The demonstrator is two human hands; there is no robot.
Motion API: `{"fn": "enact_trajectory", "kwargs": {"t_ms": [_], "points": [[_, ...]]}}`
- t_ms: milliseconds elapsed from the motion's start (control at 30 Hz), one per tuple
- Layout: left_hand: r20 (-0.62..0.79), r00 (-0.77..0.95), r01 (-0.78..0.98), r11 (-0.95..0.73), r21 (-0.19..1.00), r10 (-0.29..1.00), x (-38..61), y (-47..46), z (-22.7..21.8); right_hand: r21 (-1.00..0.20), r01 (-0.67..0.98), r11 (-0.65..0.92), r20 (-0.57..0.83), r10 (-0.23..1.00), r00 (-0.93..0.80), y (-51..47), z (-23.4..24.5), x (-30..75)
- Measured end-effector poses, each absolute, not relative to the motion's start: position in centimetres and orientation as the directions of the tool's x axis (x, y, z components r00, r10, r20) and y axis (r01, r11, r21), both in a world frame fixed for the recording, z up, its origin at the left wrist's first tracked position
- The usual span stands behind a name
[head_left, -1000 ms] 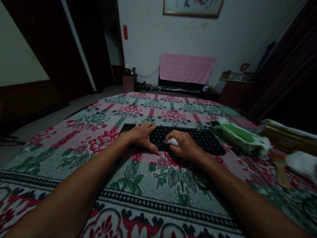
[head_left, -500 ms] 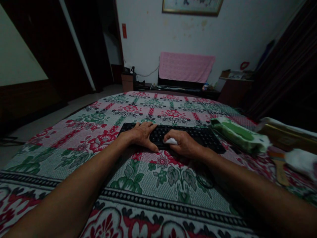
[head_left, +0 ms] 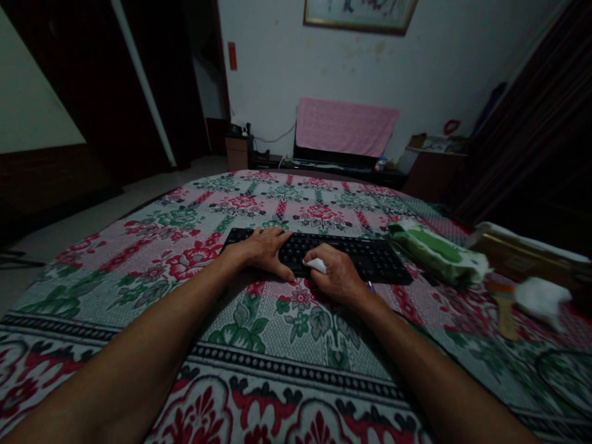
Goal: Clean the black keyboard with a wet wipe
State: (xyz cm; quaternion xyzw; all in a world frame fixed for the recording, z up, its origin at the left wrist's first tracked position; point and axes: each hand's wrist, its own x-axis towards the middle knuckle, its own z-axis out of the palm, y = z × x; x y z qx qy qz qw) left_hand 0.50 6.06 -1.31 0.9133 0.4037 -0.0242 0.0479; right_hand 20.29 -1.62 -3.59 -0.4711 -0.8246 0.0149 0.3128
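Observation:
A black keyboard point(head_left: 370, 256) lies on a floral cloth covering the table point(head_left: 259, 333). My left hand point(head_left: 261, 250) rests flat on the keyboard's left end, fingers spread over the keys, thumb along the front edge. My right hand point(head_left: 337, 271) is closed around a small white wad, perhaps a wipe point(head_left: 316, 265), pressed against the keys near the keyboard's middle.
A green and white wipes pack point(head_left: 437, 253) lies right of the keyboard. Further right are a wooden-handled brush point(head_left: 504, 308), a white crumpled cloth point(head_left: 541, 299) and a flat box point(head_left: 522, 256). A pink cloth point(head_left: 346, 126) covers something by the far wall.
My right hand with the white wad has slid slightly left along the keyboard. My left hand has stayed put. The view has shifted a little to the right.

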Motion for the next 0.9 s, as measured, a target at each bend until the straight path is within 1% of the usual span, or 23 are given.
{"fn": "enact_trajectory", "kwargs": {"t_ms": [233, 367, 567, 700, 900], "points": [[-0.100, 0.664, 0.748, -0.661, 0.067, 0.741, 0.5, 5.5, -0.9, -0.292, 0.745, 0.601, 0.502, 0.759, -0.415, -1.5, -3.4, 19.5], [-0.101, 0.654, 0.757, -0.650, 0.069, 0.750, 0.5, 5.6, -1.0, -0.292, 0.733, 0.615, 0.474, 0.758, -0.448, -1.4, -3.1, 19.8], [-0.088, 0.669, 0.743, -0.665, 0.078, 0.738, 0.5, 5.7, -1.0, -0.297, 0.743, 0.599, 0.468, 0.770, -0.434, -1.5, -2.6, 20.2], [-0.090, 0.659, 0.752, -0.655, 0.073, 0.747, 0.5, 5.7, -1.1, -0.277, 0.714, 0.643, 0.459, 0.742, -0.490, -1.7, -2.6, 19.3], [-0.102, 0.666, 0.745, -0.662, 0.077, 0.739, 0.4, 5.8, -1.1, -0.275, 0.740, 0.614, 0.444, 0.764, -0.468, -1.8, -2.5, 20.1]]}}
